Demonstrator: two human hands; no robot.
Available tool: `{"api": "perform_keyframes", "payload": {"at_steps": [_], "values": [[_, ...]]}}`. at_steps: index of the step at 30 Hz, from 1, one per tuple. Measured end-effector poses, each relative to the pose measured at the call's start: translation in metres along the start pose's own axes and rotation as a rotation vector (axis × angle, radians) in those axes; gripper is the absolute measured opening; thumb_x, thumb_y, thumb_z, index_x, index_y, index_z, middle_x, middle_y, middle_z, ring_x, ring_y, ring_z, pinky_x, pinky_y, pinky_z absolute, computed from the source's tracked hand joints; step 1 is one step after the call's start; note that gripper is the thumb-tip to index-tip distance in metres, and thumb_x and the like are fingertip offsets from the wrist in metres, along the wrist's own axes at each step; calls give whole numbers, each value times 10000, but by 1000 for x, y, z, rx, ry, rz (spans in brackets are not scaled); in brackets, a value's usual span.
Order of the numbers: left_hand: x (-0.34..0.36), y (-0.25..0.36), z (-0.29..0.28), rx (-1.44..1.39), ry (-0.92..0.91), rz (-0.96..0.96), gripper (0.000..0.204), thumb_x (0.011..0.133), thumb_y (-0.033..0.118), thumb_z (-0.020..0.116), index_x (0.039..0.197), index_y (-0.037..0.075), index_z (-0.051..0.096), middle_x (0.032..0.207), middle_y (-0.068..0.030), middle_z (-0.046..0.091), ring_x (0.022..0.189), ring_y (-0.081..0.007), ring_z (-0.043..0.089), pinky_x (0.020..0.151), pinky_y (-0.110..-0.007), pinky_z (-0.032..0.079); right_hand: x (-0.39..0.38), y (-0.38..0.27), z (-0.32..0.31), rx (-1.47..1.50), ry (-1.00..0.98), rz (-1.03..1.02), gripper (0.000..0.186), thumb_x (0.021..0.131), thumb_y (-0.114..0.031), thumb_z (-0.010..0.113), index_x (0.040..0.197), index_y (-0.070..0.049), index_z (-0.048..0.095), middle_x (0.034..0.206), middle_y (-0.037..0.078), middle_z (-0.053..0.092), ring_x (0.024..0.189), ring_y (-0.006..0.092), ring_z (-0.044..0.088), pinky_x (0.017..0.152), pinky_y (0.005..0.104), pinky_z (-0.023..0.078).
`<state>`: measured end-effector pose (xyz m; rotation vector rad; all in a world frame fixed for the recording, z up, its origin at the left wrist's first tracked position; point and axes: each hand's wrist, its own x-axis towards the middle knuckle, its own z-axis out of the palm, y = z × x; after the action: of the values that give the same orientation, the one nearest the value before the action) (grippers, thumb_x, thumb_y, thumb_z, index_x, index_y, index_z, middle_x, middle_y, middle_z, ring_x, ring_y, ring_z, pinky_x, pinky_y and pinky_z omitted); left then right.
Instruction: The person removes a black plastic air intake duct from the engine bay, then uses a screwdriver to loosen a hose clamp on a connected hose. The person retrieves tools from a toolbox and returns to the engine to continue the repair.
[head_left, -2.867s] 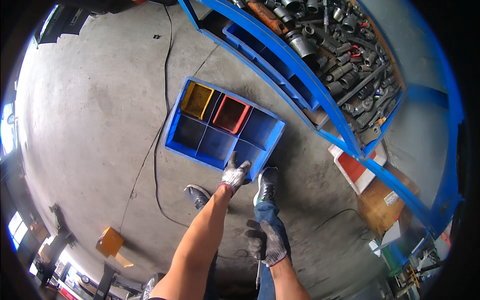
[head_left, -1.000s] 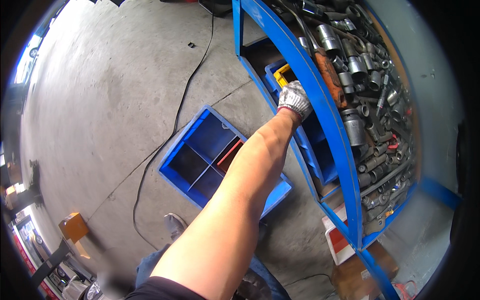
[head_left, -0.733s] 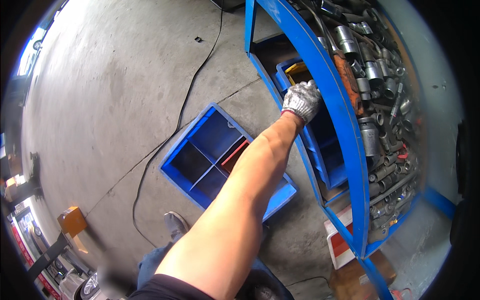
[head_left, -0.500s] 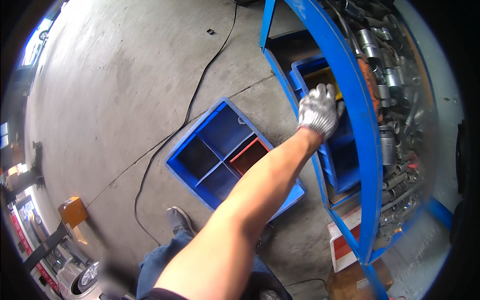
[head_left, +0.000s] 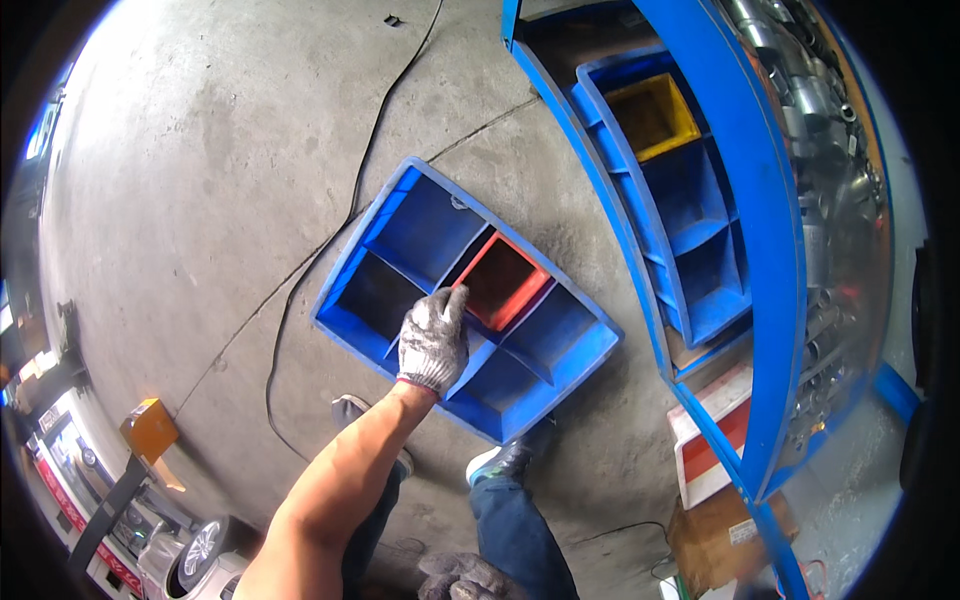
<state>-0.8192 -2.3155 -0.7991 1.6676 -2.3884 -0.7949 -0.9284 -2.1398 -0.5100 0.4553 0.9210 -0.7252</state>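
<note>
My gloved left hand (head_left: 433, 337) is closed at the near-left corner of a red bin (head_left: 497, 283), fingertips on its rim. That bin sits in a compartment of a blue divided crate (head_left: 590, 335) on the floor. My gloved right hand (head_left: 470, 585) shows only at the lower edge, fingers curled; whatever they may hold is hidden. In a low shelf of the blue workbench, a yellow bin (head_left: 650, 115) rests in the upper compartment of another blue divided tray (head_left: 700, 220).
The workbench frame (head_left: 760, 250) fills the right, with sockets and wrenches (head_left: 805, 100) on top and a white-and-red tray (head_left: 715, 440) beneath. A cardboard box (head_left: 730, 540), black cable (head_left: 350, 220), orange box (head_left: 148, 428), my feet and a car wheel (head_left: 200, 555) are around.
The yellow bin went from the floor crate into the shelf tray with my left hand, which has since moved back down-left to the red bin. My right hand has sunk toward the lower edge.
</note>
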Motion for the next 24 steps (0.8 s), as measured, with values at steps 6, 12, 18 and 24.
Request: {"api": "perform_keyframes", "payload": {"at_steps": [6,12,18,24], "values": [[30,15,9,126,-83,-290,382,835,287,745,1143,101,616,1104,-163,622,985,-378,643,813,-504,532,8,20,-8,-168,-81,-273,336,1052,-176,486,1314,25,548,926,91,670,651,127,623,601,245,499],[66,-22,3,381,-167,15,297,832,333,744,995,107,640,990,-142,626,862,-338,677,691,-490,548,0,14,8,70,-7,34,372,1029,-218,570,1330,0,575,917,48,683,618,96,600,550,222,459],[80,-13,2,363,-256,-76,196,931,257,614,1059,113,650,1029,-175,654,881,-375,712,714,-500,577,-9,30,8,17,34,80,360,1020,-208,580,1322,-12,595,960,40,699,635,84,591,551,221,457],[55,17,-35,83,-139,-64,144,929,211,619,1034,119,654,1030,-171,666,870,-402,694,714,-506,565,-11,30,4,-92,-71,-16,323,1030,-199,549,1295,-26,611,954,34,679,664,87,593,600,226,476]]}}
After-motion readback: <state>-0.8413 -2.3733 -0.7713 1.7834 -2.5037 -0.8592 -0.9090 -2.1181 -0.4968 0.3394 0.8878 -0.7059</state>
